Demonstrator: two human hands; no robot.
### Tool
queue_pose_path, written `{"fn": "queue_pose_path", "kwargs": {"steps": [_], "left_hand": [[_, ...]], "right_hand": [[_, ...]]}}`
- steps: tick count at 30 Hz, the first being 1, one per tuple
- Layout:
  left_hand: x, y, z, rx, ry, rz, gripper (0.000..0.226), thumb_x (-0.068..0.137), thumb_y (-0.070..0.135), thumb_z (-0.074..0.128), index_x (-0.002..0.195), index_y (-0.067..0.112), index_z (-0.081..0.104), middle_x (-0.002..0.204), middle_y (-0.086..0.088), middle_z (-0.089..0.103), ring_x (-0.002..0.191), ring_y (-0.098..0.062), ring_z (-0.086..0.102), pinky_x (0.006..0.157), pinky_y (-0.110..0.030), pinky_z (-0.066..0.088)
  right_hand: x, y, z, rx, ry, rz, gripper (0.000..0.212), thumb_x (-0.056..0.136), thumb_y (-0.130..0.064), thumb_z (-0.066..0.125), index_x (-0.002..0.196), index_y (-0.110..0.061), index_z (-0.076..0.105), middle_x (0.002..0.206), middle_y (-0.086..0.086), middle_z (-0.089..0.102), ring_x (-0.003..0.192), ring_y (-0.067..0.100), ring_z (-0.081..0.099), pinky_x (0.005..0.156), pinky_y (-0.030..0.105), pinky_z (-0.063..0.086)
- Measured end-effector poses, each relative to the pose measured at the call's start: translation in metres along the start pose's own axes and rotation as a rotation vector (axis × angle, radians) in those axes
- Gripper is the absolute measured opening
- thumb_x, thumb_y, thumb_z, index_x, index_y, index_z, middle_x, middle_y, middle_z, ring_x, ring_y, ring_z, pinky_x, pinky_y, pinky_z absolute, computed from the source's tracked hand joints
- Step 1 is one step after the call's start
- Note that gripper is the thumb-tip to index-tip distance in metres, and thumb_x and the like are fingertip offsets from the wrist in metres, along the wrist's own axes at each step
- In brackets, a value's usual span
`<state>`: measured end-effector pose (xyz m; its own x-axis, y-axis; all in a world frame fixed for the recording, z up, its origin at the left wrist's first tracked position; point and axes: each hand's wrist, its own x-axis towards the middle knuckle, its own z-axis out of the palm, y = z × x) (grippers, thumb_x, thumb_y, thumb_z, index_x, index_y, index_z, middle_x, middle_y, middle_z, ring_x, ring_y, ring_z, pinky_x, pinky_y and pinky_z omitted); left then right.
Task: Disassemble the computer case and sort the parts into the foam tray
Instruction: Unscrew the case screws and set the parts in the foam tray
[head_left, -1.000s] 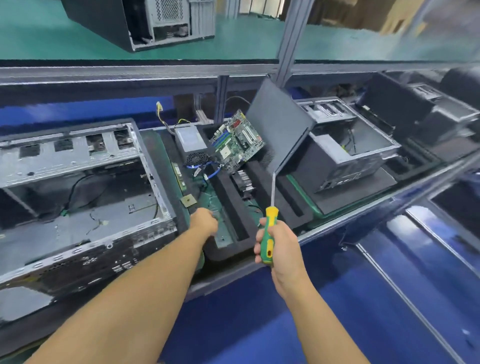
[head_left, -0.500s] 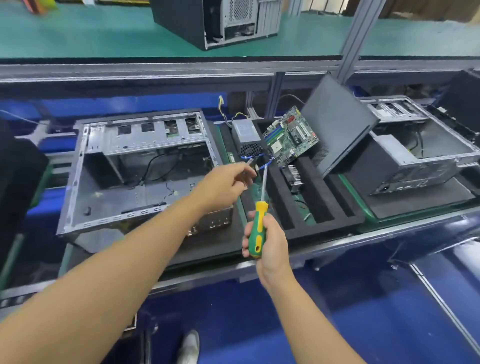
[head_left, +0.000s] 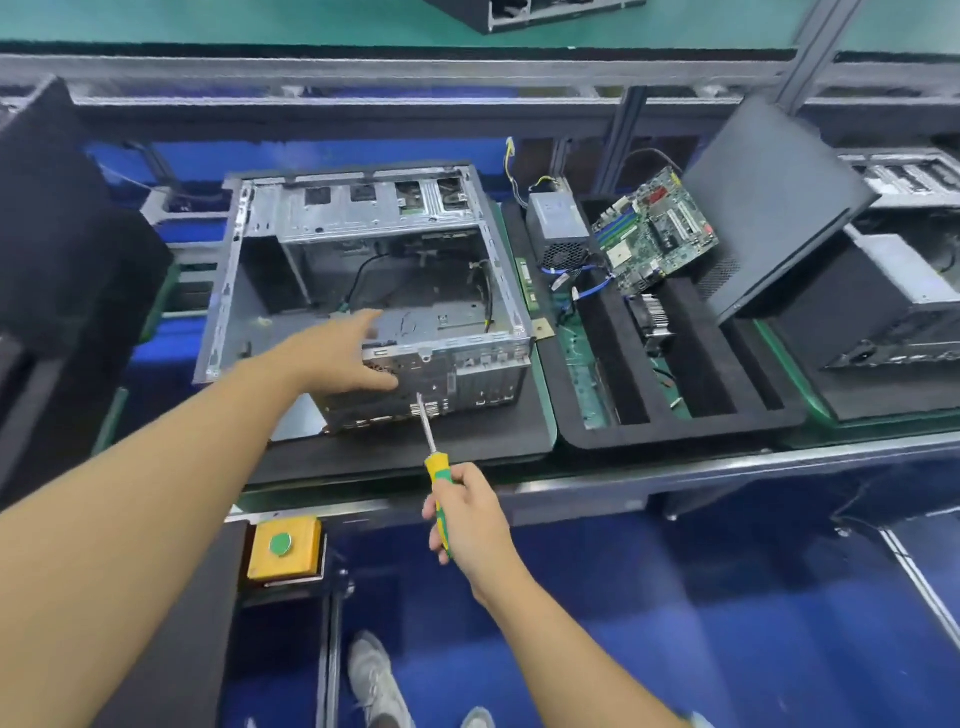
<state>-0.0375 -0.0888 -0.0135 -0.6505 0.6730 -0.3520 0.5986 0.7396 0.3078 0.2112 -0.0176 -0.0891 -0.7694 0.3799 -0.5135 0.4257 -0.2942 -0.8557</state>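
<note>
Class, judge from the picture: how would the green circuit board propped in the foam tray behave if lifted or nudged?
The circuit board looks thin and flat, so probably stiff and light. It stands tilted in the foam tray, so a nudge might tip it over. Its exposed small parts suggest it is fragile.

A factory-style teardown line: a long metal-edged counter (head_left: 727, 464) runs from 9 to 3 o'clock, carrying a gutted computer case (head_left: 363, 249), a foam tray (head_left: 675, 437) with a circuit board (head_left: 654, 228), another case (head_left: 883, 296) at 2 o'clock, and a yellow push-button box (head_left: 283, 556) at 7 o'clock
</note>
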Motion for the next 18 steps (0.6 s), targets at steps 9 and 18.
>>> {"fn": "queue_pose_path", "kwargs": {"steps": [9,18], "left_hand": [[0.013,0.001,0.002,0.08,-0.007,-0.026,0.043,0.07,0.063,0.072,0.08,0.021,0.073,0.064,-0.001,0.067,0.066,-0.018,0.063,0.06,-0.033,0.05],[0.014,0.0,0.002,0.04,-0.019,-0.039,0.043,0.069,0.064,0.074,0.078,0.021,0.072,0.064,-0.002,0.065,0.066,-0.019,0.061,0.058,-0.031,0.045]], "right_hand": [[0.012,-0.001,0.022,0.017,0.089,0.086,0.013,0.101,-0.023,0.047,0.1,-0.012,0.053,0.067,-0.002,0.055,0.046,0.013,0.034,0.041,0.021,0.025],[0.009,0.0,0.029,0.062,0.082,0.052,0.012,0.102,-0.023,0.047,0.097,-0.015,0.054,0.067,-0.003,0.057,0.046,0.012,0.035,0.04,0.021,0.027]]}}
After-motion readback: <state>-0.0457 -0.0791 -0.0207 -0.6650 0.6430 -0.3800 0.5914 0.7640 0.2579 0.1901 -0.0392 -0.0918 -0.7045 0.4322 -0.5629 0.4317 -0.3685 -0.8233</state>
